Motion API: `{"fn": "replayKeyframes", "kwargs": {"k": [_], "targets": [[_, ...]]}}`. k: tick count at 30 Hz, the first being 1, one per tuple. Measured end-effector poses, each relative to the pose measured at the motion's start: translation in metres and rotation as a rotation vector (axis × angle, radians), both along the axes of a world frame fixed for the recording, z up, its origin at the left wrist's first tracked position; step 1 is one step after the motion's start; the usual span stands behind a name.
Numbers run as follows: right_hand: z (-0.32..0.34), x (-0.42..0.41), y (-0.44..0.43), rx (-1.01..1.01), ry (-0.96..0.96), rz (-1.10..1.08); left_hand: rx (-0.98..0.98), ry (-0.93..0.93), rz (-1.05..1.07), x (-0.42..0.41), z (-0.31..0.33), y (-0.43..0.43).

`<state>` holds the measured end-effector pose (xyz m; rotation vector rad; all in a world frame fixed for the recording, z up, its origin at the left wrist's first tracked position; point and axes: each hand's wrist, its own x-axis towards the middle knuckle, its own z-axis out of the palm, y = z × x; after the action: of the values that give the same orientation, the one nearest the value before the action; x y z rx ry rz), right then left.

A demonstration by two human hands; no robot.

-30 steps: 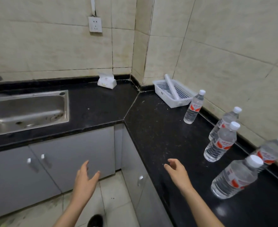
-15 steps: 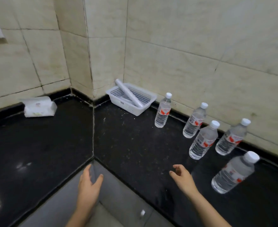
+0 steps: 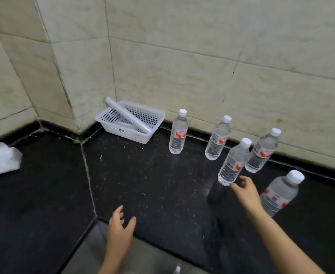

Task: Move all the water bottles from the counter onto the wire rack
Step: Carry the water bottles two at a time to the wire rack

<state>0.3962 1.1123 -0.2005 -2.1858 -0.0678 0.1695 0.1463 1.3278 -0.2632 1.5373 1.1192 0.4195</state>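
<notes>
Well, the job is only starting, I think. All five bottles (image 3: 218,139) stand on the counter (image 3: 152,184), and none is picked up yet. The rack is not in view.

The right hand (image 3: 246,191) reaches out over the counter. Its fingers are loose and spread, and it holds nothing. Its fingertips are just beside the bottom of the nearest bottle (image 3: 234,163); I cannot tell if they touch it. The left hand (image 3: 120,227) hangs over the counter edge, close to the person. It is loose too and holds nothing.

The next move, I guess, is to wrap the right hand round the middle of the nearest bottle and lift it straight up. That bottle is tall, thin and full, so a push low down could tip it over.

Other bottles crowd in. The back bottle (image 3: 262,152) stands just behind the nearest one, past the right hand's fingers, so wide fingers could bump it. The side bottle (image 3: 279,192) stands just beside the right wrist, on its right, and the arm could knock it. Two more stand beyond the fingertips and to their left, by the wall.

Far ahead of the left hand, in the corner, sits a basket (image 3: 113,123) with a roll (image 3: 127,115) lying across it. A tissue pack (image 3: 0,159) lies well off to the left of the left hand. Nothing lies between the right hand and the nearest bottle.
</notes>
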Motion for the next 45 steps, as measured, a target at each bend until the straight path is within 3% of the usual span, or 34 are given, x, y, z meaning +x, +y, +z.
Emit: {"fn": "replayKeyframes", "kwargs": {"k": [6,14,18,25,30,34,45], "targets": [[0.017,0.063,0.018,0.179,-0.028,-0.254,0.081,0.044,-0.022,0.038,0.022,0.060],[0.027,0.116,0.033,0.246,0.057,0.007,0.155,0.027,-0.185,0.114,0.034,0.086],[0.016,0.118,0.030,0.062,0.010,-0.023,0.127,0.008,-0.293,0.159,0.034,0.094],[0.008,0.099,0.058,0.226,-0.055,-0.317,0.243,-0.063,-0.544,0.283,0.053,0.128],[0.010,0.093,0.067,0.186,-0.037,-0.419,0.305,-0.089,-0.600,0.358,0.066,0.124],[0.009,0.085,0.071,0.141,-0.041,-0.502,0.217,-0.239,-0.598,0.359,0.054,0.118],[0.019,0.065,0.073,0.010,0.007,-0.465,0.134,-0.195,-0.887,0.331,0.055,0.134]]}}
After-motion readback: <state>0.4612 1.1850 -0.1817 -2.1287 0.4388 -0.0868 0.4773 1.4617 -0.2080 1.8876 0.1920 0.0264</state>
